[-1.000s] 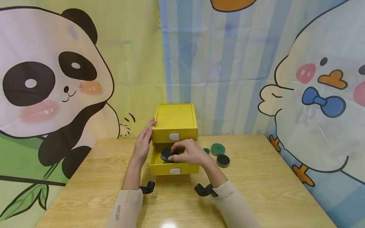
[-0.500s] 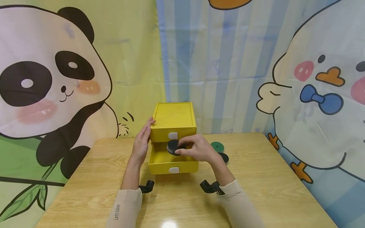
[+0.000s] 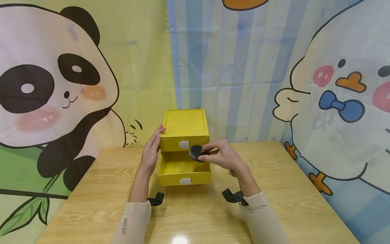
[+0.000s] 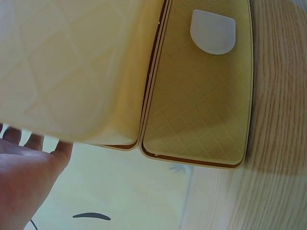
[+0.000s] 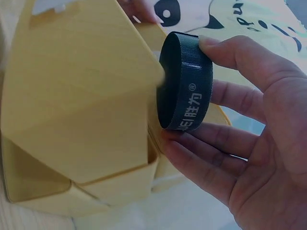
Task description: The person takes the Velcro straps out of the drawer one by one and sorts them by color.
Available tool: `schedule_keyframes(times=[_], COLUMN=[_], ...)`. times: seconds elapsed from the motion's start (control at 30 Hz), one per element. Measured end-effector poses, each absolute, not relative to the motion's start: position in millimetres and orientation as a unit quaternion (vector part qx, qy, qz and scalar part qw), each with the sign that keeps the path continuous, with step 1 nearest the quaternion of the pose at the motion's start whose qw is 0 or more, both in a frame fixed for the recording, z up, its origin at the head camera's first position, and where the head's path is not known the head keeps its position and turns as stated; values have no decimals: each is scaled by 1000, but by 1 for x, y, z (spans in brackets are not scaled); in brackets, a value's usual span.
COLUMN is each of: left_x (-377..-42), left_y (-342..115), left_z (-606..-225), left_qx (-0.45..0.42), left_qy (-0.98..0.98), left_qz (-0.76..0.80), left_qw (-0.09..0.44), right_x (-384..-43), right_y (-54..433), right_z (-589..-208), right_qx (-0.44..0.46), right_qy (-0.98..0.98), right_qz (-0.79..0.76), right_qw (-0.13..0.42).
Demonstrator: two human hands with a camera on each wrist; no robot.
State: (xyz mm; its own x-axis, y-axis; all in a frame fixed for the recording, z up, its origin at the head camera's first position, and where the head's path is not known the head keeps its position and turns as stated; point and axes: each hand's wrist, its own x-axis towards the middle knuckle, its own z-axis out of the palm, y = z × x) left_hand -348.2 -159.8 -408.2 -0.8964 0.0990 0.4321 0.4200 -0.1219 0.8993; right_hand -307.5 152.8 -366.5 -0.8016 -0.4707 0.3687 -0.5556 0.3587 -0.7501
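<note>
While the left hand (image 3: 150, 151) rests straight fingers against the yellow box (image 3: 185, 122), the right hand (image 3: 224, 156) pinches, just in front of it, a black roll (image 3: 195, 153), likely light and softish, best held by its rim.

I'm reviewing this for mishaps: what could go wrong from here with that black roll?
The right hand pinches the black roll between thumb and fingers, so it might slip or unwind. The roll appears close to the yellow drawer unit and could bump it. A dark item, mostly hidden by the wrist, might get knocked.
</note>
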Motion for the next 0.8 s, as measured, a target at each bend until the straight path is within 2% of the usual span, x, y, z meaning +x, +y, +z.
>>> schedule_keyframes(times=[0.8], left_x=[-346], left_y=[-160], left_z=[-407], left_qx=[-202], left_qy=[-657], left_qz=[-718], left_qw=[107], right_x=[-313], right_y=[207], right_z=[-361], right_qx=[310], right_qy=[-864], right_qz=[395], right_qw=[26])
